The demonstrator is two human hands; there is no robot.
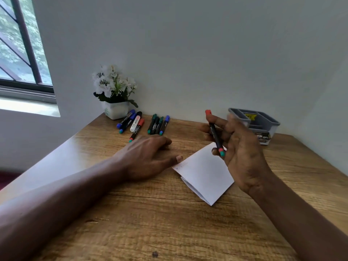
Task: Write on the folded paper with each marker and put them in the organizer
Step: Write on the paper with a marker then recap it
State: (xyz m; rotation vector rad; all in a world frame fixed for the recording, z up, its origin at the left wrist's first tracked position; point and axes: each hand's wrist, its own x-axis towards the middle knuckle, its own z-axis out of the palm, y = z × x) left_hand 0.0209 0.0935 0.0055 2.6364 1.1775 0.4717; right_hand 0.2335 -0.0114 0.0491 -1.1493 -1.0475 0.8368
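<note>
A folded white paper (204, 176) lies on the wooden table, with faint marks near its left corner. My right hand (239, 147) is raised above the paper's far corner and holds a capped red marker (215, 134), red cap up and teal end down. My left hand (148, 157) rests flat on the table left of the paper, its thumb touching the paper's left corner. Several markers lie at the back: a blue, white and red group (131, 122) and a green and blue group (158, 125). The grey organizer (263, 121) stands at the back right, partly behind my right hand.
A white pot of white flowers (114, 91) stands in the table's back left corner against the wall. A window (22, 53) is at the far left. The table's left edge runs diagonally under my left forearm.
</note>
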